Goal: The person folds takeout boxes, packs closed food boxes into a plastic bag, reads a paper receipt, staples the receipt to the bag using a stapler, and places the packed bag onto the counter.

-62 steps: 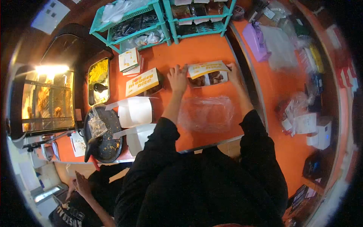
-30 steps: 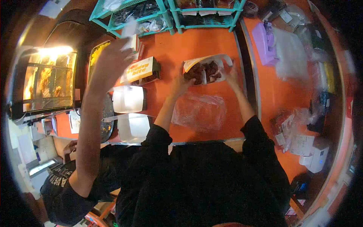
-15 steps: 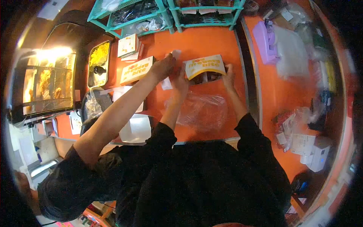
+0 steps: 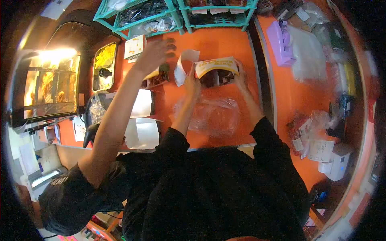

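Near carton (image 4: 217, 65) | curled paper (image 4: 180, 73) | clear bag (image 4: 213, 116) | co-worker's arm (image 4: 114, 112) partly screening second box (image 4: 161, 76)

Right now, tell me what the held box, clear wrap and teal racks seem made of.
Box: probably smooth printed card, since its top bends in a curve. Clear wrap: likely thin glossy plastic film, transparent and creased. Teal racks: apparently moulded plastic, evenly coloured, openwork.

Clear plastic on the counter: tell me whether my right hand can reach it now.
Probably yes, once your right hand leaves the box: the clear plastic lies nearby, with nothing seen on top.
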The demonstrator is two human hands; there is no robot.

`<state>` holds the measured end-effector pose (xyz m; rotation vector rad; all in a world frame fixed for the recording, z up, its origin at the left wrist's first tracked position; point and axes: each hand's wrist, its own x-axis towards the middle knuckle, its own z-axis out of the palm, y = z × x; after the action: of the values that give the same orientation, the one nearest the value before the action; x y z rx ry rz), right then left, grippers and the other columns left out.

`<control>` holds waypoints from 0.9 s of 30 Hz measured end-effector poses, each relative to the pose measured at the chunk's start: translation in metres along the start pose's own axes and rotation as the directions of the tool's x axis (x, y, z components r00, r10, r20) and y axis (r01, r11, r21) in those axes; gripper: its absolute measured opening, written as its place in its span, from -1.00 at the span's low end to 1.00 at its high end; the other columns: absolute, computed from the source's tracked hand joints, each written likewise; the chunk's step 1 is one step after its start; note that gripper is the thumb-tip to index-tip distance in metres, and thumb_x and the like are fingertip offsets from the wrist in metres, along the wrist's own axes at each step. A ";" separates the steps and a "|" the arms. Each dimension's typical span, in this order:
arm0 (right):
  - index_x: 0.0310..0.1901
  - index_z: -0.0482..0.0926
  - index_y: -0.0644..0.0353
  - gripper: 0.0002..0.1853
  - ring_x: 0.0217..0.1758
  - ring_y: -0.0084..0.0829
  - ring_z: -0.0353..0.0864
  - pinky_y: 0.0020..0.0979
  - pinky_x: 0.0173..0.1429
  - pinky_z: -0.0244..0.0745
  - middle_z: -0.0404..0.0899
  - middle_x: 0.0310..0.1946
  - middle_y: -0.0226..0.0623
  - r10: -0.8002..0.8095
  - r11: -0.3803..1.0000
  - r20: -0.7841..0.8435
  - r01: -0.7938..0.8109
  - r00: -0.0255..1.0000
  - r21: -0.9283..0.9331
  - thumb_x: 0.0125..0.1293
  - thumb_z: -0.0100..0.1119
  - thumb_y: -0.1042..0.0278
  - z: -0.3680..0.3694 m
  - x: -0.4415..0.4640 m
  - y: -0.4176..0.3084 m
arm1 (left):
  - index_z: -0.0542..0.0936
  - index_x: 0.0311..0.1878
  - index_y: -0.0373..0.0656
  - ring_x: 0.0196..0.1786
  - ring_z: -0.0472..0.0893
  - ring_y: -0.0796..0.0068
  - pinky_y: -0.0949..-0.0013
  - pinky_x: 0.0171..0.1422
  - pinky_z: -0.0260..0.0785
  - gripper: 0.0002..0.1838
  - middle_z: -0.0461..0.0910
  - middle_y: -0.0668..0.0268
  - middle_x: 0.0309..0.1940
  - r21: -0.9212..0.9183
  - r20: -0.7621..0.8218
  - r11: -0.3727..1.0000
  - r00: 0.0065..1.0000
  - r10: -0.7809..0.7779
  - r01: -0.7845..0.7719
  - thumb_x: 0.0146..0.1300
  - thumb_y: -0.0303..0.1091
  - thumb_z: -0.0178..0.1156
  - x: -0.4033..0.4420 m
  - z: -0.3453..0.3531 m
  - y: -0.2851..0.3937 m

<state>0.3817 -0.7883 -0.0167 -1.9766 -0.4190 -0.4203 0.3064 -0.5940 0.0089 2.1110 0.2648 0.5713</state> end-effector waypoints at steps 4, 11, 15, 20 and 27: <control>0.05 0.28 0.03 -0.56 -0.17 -0.16 0.51 -0.30 -0.12 0.39 0.51 -0.22 -0.20 0.213 0.969 0.212 -0.178 0.954 -0.174 0.07 -0.02 0.49 -0.015 0.020 -0.008 | 0.30 0.13 -0.10 -0.25 0.50 0.08 0.20 -0.18 0.31 -0.46 0.47 -0.05 -0.24 0.010 0.112 0.986 0.979 -0.169 0.169 -0.01 -0.61 -0.07 0.010 -0.004 0.007; 0.09 0.27 0.08 -0.55 -0.03 -0.19 0.43 -0.27 -0.03 0.31 0.44 -0.07 -0.13 -0.090 0.970 0.221 0.136 0.971 -0.201 0.12 -0.05 0.55 -0.023 -0.005 -0.020 | 0.18 0.21 -0.03 0.03 0.40 0.10 0.08 0.01 0.24 -0.40 0.37 0.02 0.00 -0.159 0.225 0.987 0.973 0.049 -0.013 0.02 -0.50 0.01 -0.003 0.000 -0.029; 0.18 0.10 0.05 -0.18 0.16 -0.16 0.25 -0.28 0.17 0.19 0.26 0.10 -0.10 0.016 0.997 0.418 0.017 0.908 -0.076 -0.18 0.30 0.43 -0.031 -0.010 -0.007 | -0.18 0.30 0.07 0.34 -0.18 0.01 -0.40 0.14 -0.27 -0.07 -0.21 0.17 0.32 0.439 0.482 0.894 0.864 -0.147 -0.093 -0.06 -0.03 0.15 -0.015 -0.022 -0.004; 0.25 -0.05 0.01 0.05 0.27 -0.14 0.05 -0.18 0.27 0.00 0.01 0.23 -0.06 0.027 0.999 0.611 0.007 0.791 -0.053 -0.31 0.42 0.21 -0.050 -0.011 -0.016 | -0.18 0.31 0.08 0.34 -0.20 0.01 -0.27 0.20 -0.19 0.22 -0.32 -0.01 0.30 0.425 0.656 0.880 0.742 -0.140 -0.210 -0.42 0.27 0.28 -0.010 -0.036 0.010; 0.26 -0.03 -0.01 0.15 0.35 -0.16 -0.16 -0.21 0.33 -0.10 -0.19 0.28 -0.03 0.247 0.829 0.787 0.298 0.565 -0.474 -0.47 0.47 0.20 -0.055 0.048 -0.050 | -0.03 0.28 0.09 0.34 -0.25 0.02 -0.25 0.19 -0.09 0.12 -0.24 0.03 0.29 0.443 0.654 0.740 0.747 0.119 -0.506 -0.40 0.19 0.30 0.017 -0.017 0.018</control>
<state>0.3948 -0.8124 0.0671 -2.6984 -1.0208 0.5267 0.3120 -0.5851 0.0365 2.8741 -0.3617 -0.0389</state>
